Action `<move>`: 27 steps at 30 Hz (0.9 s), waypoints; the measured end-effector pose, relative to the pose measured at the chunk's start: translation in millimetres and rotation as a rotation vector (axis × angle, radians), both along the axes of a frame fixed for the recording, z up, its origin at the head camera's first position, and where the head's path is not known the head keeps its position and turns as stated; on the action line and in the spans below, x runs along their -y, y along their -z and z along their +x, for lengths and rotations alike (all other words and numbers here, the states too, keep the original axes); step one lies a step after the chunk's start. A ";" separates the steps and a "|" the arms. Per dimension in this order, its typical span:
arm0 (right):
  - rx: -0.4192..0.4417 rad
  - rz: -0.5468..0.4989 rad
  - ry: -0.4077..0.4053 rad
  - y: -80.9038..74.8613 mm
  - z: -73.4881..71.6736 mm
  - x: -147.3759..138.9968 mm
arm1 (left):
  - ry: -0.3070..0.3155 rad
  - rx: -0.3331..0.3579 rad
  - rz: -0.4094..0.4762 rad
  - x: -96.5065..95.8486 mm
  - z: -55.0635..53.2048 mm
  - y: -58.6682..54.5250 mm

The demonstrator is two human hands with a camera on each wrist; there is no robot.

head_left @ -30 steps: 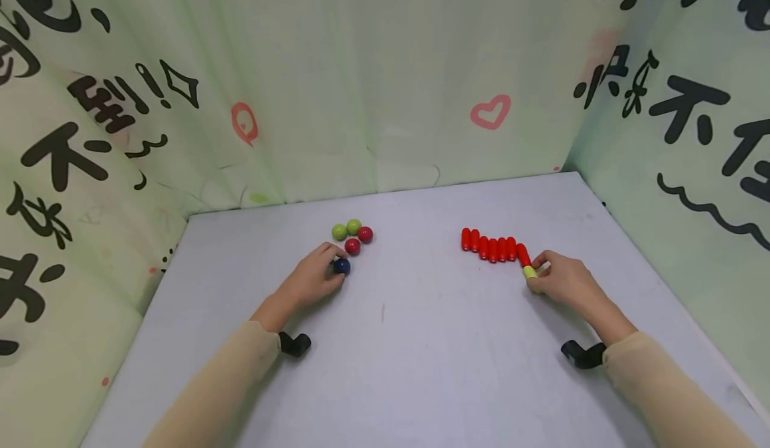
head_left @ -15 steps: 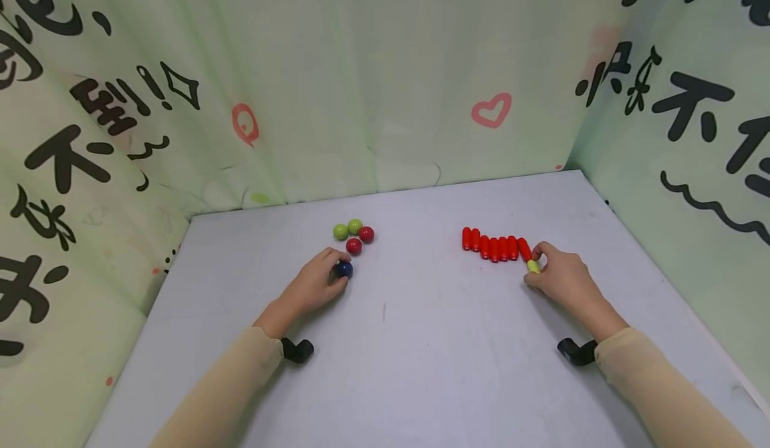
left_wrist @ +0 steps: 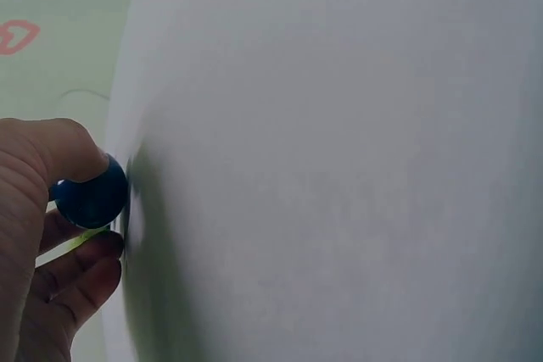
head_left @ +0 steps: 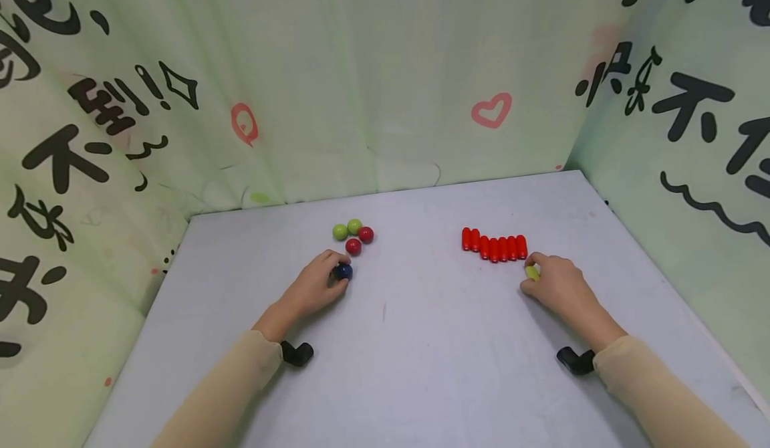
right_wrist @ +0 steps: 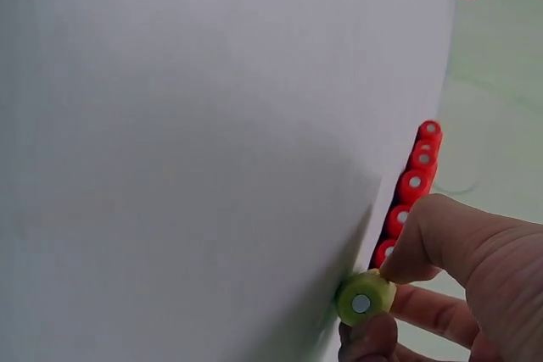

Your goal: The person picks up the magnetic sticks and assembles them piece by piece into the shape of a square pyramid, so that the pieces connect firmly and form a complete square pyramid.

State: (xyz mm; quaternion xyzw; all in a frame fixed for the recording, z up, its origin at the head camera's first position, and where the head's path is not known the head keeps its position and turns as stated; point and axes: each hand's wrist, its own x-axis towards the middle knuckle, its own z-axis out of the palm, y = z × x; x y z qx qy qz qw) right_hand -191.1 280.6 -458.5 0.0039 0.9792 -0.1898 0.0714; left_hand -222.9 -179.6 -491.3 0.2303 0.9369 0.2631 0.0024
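Observation:
My left hand (head_left: 315, 282) grips a dark blue ball (left_wrist: 93, 194) between thumb and fingers, close over the white table. Just beyond it lie two dark red balls (head_left: 365, 235) and two green balls (head_left: 339, 232), grouped together. On the right side, my right hand (head_left: 561, 282) pinches a short yellow-green rod (right_wrist: 365, 297) with a pale round dot on its end. Several red rods (head_left: 494, 249) lie side by side in an uneven row, left of that hand's fingertips. Similar pale dots mark the red rods' ends in the right wrist view.
The white table (head_left: 385, 368) meets pale green cloth walls (head_left: 373, 87) at the back and both sides. Black lettering and a pink heart (head_left: 490, 110) are printed on the cloth. Black wrist mounts (head_left: 576, 361) stick out below the sleeves.
The rightmost red rod, slanted end to end with the yellow-green rod before, now lies alongside the row. The right hand shifted slightly with the yellow-green rod. The left hand has barely moved.

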 end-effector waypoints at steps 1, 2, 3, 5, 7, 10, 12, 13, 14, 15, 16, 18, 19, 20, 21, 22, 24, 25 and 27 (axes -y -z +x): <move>0.004 -0.010 -0.006 -0.2 1.1 2.0 | 0.000 0.004 0.003 -0.4 1.1 -0.2; 0.007 -0.020 -0.006 -0.6 2.4 4.2 | -0.002 0.011 0.007 -1.0 2.3 -0.6; 0.011 -0.032 -0.007 -1.5 3.9 6.0 | -0.004 0.016 0.010 -1.5 3.5 -1.0; 0.024 -0.056 -0.013 -3.5 6.9 10.2 | -0.006 0.019 0.020 -2.7 6.1 -1.6; 0.032 -0.073 -0.022 -5.0 9.7 14.4 | -0.005 0.019 0.027 -4.0 8.5 -2.3; 0.027 -0.079 -0.049 -6.1 12.5 20.2 | 0.005 0.011 0.037 -5.7 11.3 -3.5; 0.015 -0.078 -0.068 -5.4 13.1 24.6 | 0.008 0.018 0.039 -7.4 13.5 -5.2; 0.008 -0.078 -0.077 -5.2 13.2 27.1 | 0.010 0.025 0.043 -8.4 14.5 -6.2; 0.005 -0.079 -0.085 -4.8 13.0 29.6 | 0.012 0.033 0.042 -9.4 15.5 -6.9; 0.002 -0.084 -0.095 -4.7 12.9 32.1 | 0.010 0.045 0.040 -10.9 17.0 -8.4; 0.002 -0.090 -0.104 -4.1 12.5 35.2 | 0.009 0.059 0.039 -12.4 18.2 -9.3; 0.005 -0.106 -0.120 -2.8 11.9 42.2 | 0.009 0.083 0.038 -15.5 20.7 -10.9; 0.006 -0.114 -0.127 -1.8 11.2 45.7 | 0.007 0.093 0.036 -17.2 21.9 -11.5; 0.006 -0.122 -0.136 -0.8 10.4 49.3 | 0.006 0.100 0.031 -18.9 23.2 -12.1; 0.005 -0.129 -0.146 0.1 9.5 53.0 | 0.007 0.108 0.031 -20.6 24.5 -13.0; 0.006 -0.133 -0.151 1.1 8.6 57.3 | 0.010 0.112 0.030 -22.2 25.5 -13.5; 0.007 -0.142 -0.169 2.4 7.3 65.6 | 0.018 0.116 0.029 -24.9 27.7 -13.8; 0.007 -0.145 -0.180 3.0 6.6 69.7 | 0.024 0.118 0.029 -26.4 28.8 -14.1; 0.007 -0.151 -0.199 3.8 5.9 78.2 | 0.037 0.120 0.036 -29.4 31.3 -15.0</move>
